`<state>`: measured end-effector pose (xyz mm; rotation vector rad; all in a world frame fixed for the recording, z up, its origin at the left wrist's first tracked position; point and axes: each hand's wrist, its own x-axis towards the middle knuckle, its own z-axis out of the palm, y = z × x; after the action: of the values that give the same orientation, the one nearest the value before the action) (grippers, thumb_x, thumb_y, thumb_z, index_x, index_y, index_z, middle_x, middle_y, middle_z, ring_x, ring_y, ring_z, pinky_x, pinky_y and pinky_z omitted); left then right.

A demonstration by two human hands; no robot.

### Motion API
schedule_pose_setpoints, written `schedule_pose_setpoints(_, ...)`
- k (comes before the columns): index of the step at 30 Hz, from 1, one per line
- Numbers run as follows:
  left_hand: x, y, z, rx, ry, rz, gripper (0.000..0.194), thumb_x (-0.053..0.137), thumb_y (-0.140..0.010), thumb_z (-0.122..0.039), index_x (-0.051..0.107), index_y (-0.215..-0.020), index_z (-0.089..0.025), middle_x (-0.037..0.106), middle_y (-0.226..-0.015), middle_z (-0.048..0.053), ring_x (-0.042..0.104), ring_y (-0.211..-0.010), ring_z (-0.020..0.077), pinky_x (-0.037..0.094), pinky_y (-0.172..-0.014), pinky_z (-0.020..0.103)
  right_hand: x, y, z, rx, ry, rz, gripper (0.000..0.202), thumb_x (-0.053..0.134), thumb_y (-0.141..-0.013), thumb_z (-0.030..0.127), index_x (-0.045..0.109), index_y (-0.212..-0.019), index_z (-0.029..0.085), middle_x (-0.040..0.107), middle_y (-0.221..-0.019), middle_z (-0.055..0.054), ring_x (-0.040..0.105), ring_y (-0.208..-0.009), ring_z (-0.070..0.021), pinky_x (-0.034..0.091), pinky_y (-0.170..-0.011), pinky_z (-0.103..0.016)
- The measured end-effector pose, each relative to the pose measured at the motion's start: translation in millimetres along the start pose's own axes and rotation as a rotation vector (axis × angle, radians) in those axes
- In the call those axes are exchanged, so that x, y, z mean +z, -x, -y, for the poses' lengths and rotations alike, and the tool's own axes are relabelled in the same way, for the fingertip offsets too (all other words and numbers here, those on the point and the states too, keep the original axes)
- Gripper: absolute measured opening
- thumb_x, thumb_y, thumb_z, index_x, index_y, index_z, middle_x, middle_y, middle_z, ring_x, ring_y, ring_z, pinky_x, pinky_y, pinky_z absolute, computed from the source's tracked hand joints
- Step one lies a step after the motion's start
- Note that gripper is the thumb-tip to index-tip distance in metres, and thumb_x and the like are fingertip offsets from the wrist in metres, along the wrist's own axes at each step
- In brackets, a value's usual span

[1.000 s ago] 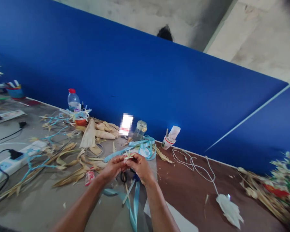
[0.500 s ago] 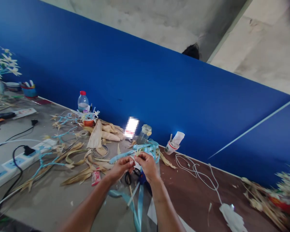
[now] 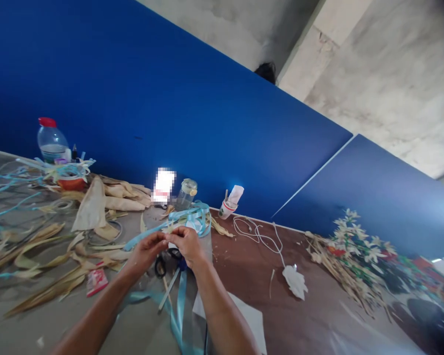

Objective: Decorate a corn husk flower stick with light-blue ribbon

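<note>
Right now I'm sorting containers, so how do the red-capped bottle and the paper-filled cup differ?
The bottle is see-through; the cup is white with red trim. The bottle is capped, while the cup is open, with paper sticking out. Both stand near the blue partition.

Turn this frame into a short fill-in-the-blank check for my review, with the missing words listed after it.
The left hand and right hand meet at a small pale piece, just in front of loops of shiny light-blue ____.
The bottle at the far left has a ____ cap.
The tabletop under the looped white cable is ____.
The tall partition behind the table is ____.

Missing words, in order: ribbon; red; brown; blue.
</note>
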<state>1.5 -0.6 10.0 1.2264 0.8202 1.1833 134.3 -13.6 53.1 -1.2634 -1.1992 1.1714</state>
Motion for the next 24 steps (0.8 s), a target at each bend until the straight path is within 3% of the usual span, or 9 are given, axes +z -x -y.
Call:
schedule_pose_setpoints(5, -6.5, -1.7, 3.8, -0.023, 0.04, -0.144, 0.027, 0.075, -0.061, -0.041, 0.065, -0.071, -0.018, 0.061, -0.065, 0.001, 0.056, -0.063, 0.0142, 0.045, -0.062, 0.026, -28.5, -14.1, -12.3, -0.034, 0.031, -0.101, 0.032, 0.063, -0.065, 0.032, 0.067, -0.093, 0.017, 0.061, -0.072, 0.001, 0.046, -0.053, -0.0088, 0.039, -0.052, -0.022)
schedule_pose_setpoints(8, -12.0, -2.5, 6.0, -0.002, 0.077, -0.192, 0.026, 0.073, -0.065, -0.039, 0.064, -0.077, -0.019, 0.061, -0.067, 0.0, 0.055, -0.065, 0.0136, 0.045, -0.063, 0.026, -54.6, -27.5, -21.5, -0.117, 0.319, -0.226, 0.021, 0.056, -0.072, 0.031, 0.069, -0.08, 0.017, 0.064, -0.07, -0.001, 0.053, -0.06, -0.013, 0.043, -0.058, -0.024)
schedule_pose_setpoints(12, -18.0, -5.4, 6.5, 0.03, 0.14, -0.305, 0.026, 0.072, -0.066, -0.041, 0.062, -0.079, -0.019, 0.059, -0.064, -0.002, 0.053, -0.063, 0.0119, 0.044, -0.059, 0.023, -75.0, -45.6, -29.4, -0.145, 0.619, -0.26, 0.023, 0.049, -0.078, 0.03, 0.07, -0.076, 0.018, 0.066, -0.068, -0.002, 0.059, -0.064, -0.0167, 0.046, -0.066, -0.028)
schedule_pose_setpoints(17, -20.1, -8.1, 4.1, 0.055, 0.186, -0.398, 0.029, 0.071, -0.066, -0.043, 0.06, -0.076, -0.019, 0.055, -0.061, -0.004, 0.05, -0.059, 0.0097, 0.04, -0.054, 0.02, -78.6, -67.5, -32.6, -0.164, 0.71, -0.31, 0.025, 0.05, -0.076, 0.018, 0.069, -0.092, 0.016, 0.067, -0.092, -0.009, 0.061, -0.085, -0.0208, 0.045, -0.084, -0.033)
schedule_pose_setpoints(21, -17.8, -6.9, 4.4, 0.05, 0.122, -0.379, 0.029, 0.07, -0.068, -0.043, 0.059, -0.076, -0.018, 0.054, -0.061, -0.003, 0.049, -0.058, 0.01, 0.04, -0.055, 0.021, -75.6, -79.2, -37.4, -0.207, 0.915, -0.244, 0.042, 0.051, -0.074, 0.014, 0.06, -0.115, 0.016, 0.054, -0.121, -0.012, 0.055, -0.105, -0.0215, 0.04, -0.095, -0.033)
schedule_pose_setpoints(24, -17.0, -5.5, 6.1, 0.049, 0.071, -0.332, 0.026, 0.068, -0.07, -0.043, 0.059, -0.074, -0.018, 0.054, -0.061, -0.003, 0.05, -0.059, 0.0106, 0.041, -0.057, 0.022, -73.2, -84.9, -40.9, -0.186, 1.01, -0.177, 0.038, 0.052, -0.075, 0.012, 0.062, -0.111, 0.019, 0.046, -0.132, -0.01, 0.058, -0.1, -0.0197, 0.042, -0.091, -0.032)
